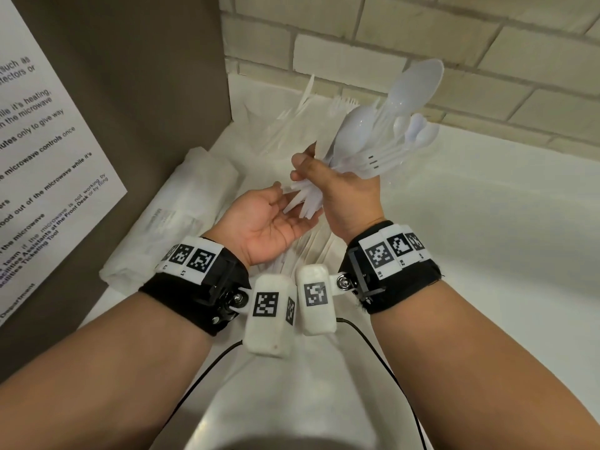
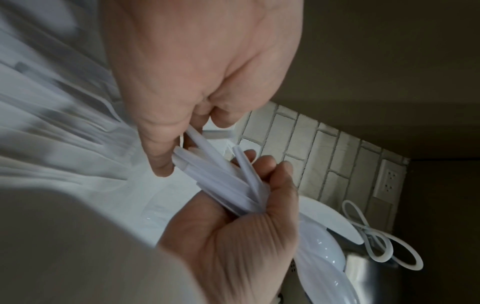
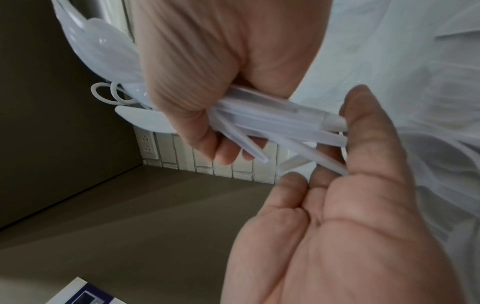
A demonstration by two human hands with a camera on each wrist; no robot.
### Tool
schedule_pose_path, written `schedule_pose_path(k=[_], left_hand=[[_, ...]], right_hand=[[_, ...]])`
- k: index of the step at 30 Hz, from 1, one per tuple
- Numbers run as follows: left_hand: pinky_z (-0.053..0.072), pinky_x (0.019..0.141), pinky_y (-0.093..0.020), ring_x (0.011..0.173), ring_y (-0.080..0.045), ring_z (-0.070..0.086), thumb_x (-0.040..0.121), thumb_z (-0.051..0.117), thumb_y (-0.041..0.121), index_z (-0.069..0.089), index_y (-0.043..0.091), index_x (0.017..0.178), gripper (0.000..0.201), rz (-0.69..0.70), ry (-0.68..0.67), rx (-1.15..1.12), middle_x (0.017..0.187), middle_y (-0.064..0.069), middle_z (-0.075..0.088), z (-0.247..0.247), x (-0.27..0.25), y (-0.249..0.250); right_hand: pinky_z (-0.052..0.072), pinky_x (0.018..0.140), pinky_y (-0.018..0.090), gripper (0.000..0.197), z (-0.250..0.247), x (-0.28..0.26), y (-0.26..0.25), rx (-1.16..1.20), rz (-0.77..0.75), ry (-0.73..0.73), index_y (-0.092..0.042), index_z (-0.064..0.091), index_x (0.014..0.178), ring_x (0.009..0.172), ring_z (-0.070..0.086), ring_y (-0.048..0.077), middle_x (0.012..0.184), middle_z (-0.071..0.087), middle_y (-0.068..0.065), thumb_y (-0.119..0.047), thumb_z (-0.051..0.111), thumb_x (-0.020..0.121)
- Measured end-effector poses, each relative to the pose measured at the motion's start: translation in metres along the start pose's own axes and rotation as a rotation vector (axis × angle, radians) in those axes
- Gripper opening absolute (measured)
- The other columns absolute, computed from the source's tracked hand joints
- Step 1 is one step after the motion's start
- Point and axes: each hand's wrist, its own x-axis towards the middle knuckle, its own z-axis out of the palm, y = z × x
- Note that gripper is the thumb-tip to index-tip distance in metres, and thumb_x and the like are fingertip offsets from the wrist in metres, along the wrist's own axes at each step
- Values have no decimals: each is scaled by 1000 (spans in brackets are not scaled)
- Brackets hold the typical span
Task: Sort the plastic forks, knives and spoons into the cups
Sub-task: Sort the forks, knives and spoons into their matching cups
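My right hand (image 1: 328, 183) grips a bundle of white plastic spoons (image 1: 389, 125) with at least one fork among them, bowls fanned up and to the right. The handle ends (image 1: 305, 203) stick out down-left into my left hand (image 1: 269, 219), which lies palm up with relaxed fingers touching them. In the right wrist view the left thumb (image 3: 369, 123) rests against the tips of the bundle (image 3: 280, 121). The left wrist view shows the right hand (image 2: 246, 236) wrapped round the handles (image 2: 233, 181). Upright knives (image 1: 306, 92) and forks (image 1: 341, 103) stand behind; their cups are too faint to make out.
A brown panel with a paper notice (image 1: 48, 141) walls off the left. A brick-tile wall (image 1: 422, 43) runs along the back. A plastic-wrapped pack (image 1: 181, 206) and loose cutlery (image 1: 318, 251) lie on the white counter (image 1: 487, 238). A coiled white cable (image 2: 376, 242) sits near a wall outlet (image 2: 389, 181).
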Motion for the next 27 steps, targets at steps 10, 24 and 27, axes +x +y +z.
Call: schedule_pose_path(k=[10,24,27], left_hand=[[53,89,-46,100,-26,67,104,31,21,53,3,128,38,17,-78,51,109,-17,69,3,0,0],[44,105,-38,125,-19,54,101,22,43,43,29,136,44,641,-236,557,139,2,48,13,-22,52],[41,106,-36,123,-10,56,101,16,48,61,15,123,60,616,-203,809,134,5,58,10,-23,46]], right_hand=[[58,68,42,15,-2,-1,3,14,18,0,-2,65,84,65,66,24,66,67,7,-1,77,75],[49,48,23,15,-14,-18,4,-463,336,-601,-13,60,76,41,54,14,50,58,0,-9,70,86],[49,47,23,16,-12,-18,6,-407,372,-617,-13,61,73,43,55,18,54,59,6,-11,70,86]])
